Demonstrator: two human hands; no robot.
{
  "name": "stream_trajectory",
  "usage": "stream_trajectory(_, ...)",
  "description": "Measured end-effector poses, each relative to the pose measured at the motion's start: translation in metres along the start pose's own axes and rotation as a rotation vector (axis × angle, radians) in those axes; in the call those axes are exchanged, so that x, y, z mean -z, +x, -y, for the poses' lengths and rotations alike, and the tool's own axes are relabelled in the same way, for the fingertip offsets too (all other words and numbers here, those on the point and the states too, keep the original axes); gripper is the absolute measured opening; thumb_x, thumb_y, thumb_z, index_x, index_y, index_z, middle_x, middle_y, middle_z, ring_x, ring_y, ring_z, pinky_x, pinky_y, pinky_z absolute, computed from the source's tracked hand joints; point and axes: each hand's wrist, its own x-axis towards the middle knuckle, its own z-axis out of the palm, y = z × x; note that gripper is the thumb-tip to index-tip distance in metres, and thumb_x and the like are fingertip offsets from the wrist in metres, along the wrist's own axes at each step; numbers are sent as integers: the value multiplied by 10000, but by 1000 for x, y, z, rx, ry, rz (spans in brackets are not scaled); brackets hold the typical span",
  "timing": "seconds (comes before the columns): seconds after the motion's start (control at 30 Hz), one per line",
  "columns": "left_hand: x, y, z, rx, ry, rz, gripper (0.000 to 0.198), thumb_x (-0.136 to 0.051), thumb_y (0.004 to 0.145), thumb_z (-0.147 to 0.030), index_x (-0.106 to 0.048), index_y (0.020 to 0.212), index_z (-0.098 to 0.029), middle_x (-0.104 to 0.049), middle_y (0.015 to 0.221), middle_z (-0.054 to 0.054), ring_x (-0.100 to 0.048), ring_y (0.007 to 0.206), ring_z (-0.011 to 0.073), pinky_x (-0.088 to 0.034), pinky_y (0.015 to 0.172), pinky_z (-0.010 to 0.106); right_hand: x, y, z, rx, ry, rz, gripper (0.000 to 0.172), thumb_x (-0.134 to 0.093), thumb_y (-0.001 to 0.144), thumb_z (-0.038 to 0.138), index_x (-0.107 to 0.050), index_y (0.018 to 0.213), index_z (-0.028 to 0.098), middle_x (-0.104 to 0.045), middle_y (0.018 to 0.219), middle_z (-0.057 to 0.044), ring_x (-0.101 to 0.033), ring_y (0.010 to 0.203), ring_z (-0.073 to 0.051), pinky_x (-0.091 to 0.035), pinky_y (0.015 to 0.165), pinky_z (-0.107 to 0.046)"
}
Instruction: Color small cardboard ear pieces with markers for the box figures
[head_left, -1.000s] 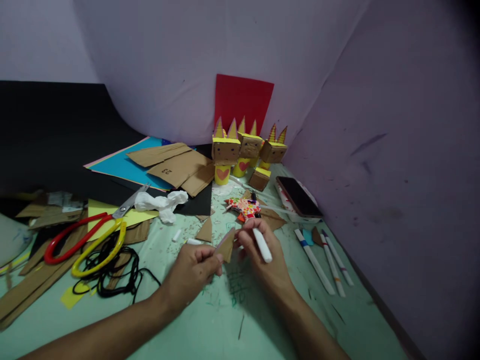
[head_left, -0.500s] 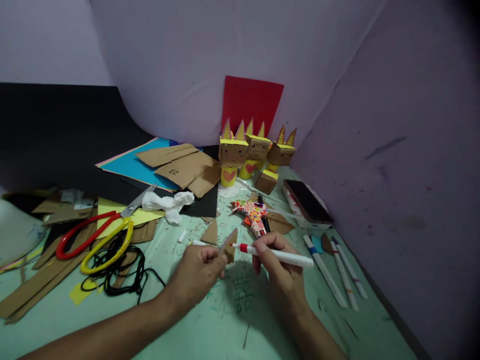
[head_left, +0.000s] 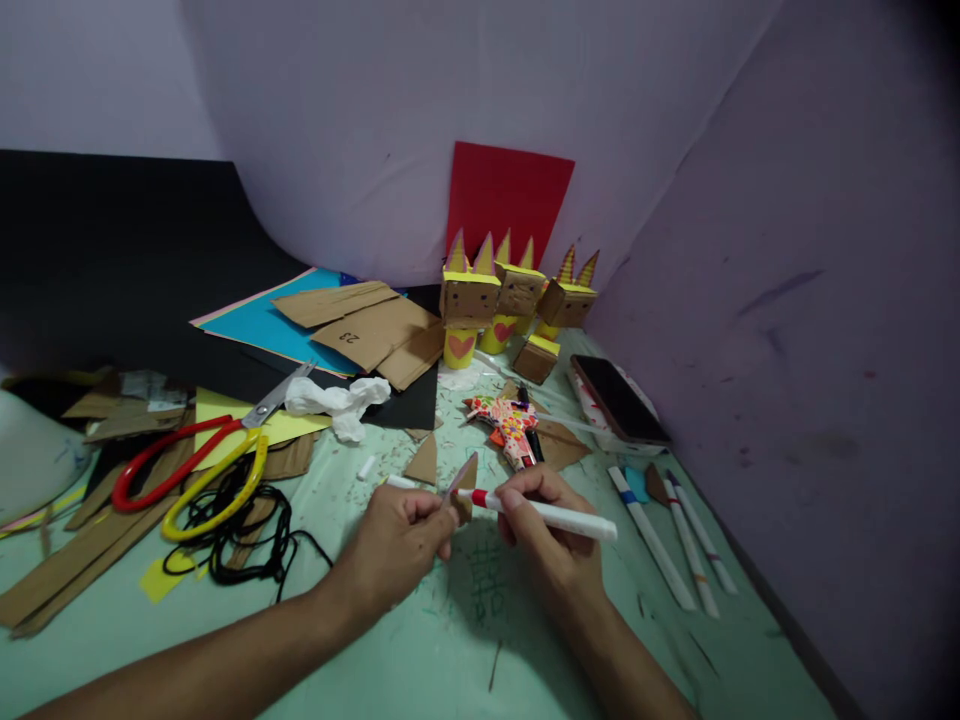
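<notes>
Between thumb and fingers, my left hand (head_left: 409, 535) pinches a small triangular cardboard piece (head_left: 466, 478) with a pale purplish edge. My right hand (head_left: 551, 520) grips a white marker (head_left: 566, 517) with a red band, its tip at the face of the cardboard piece. Whether the tip touches is hard to tell. Just beyond the hands lies another cardboard triangle (head_left: 422, 460). A floral-patterned glue gun (head_left: 510, 425) rests on the table past my right hand.
Red-and-yellow-handled scissors (head_left: 217, 450), black cord (head_left: 240, 530) and crumpled tissue (head_left: 341, 402) lie left. Cardboard figures (head_left: 471, 300) with yellow cups stand at the back. A phone (head_left: 619, 398) and several markers (head_left: 652, 540) are on the right.
The marker and my right hand have shifted slightly left, bringing the tip further across the cardboard piece. The left hand keeps its pinch. The view has tilted a little.
</notes>
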Motion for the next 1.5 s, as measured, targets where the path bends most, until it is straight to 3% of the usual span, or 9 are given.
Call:
stream_trajectory(0.23,2,0,1,-68,15,-2,345,-479,708,-383,-469,427,-183,-332,349,-67,-281,349,68,-179,375,217,0,3,0,-2,-40,-16,222,-569,773,365,-570,660,175,-522,489,30,-425,444,-97,-301,442,-218)
stream_trajectory(0.47,1,1,-2,-2,-13,-10,343,-485,680,-414,-478,424,-187,-310,313,-72,-246,306,64,-148,364,227,5,4,-1,25,-15,-85,202,-572,780,353,-568,674,181,-529,505,36,-453,459,-96,-343,452,-210)
stream_trajectory(0.7,2,-2,-4,-9,-20,-8,343,-495,684,-397,-458,417,-185,-308,325,-70,-247,325,63,-149,376,226,-2,1,2,26,-49,-4,213,-569,767,359,-580,660,174,-525,484,28,-428,443,-98,-304,436,-219)
stream_trajectory(0.97,3,-2,-5,-6,-27,6,343,-494,679,-412,-455,424,-186,-329,363,-62,-258,350,66,-147,381,227,5,6,0,42,3,-101,189,-577,778,355,-575,693,187,-554,528,27,-485,481,-114,-364,473,-226)
stream_trajectory(1.2,4,-3,-7,16,-36,9,354,-503,663,-442,-454,423,-187,-291,340,-70,-232,341,64,-130,377,226,1,2,0,21,-22,0,210,-567,775,365,-581,674,182,-537,493,29,-449,448,-108,-317,444,-223)
stream_trajectory(1.5,3,-2,-6,12,-62,11,343,-509,666,-431,-461,435,-182,-335,381,-59,-254,362,65,-147,384,224,4,6,-1,51,30,-99,197,-574,785,357,-573,691,184,-552,525,26,-485,482,-112,-368,478,-224)
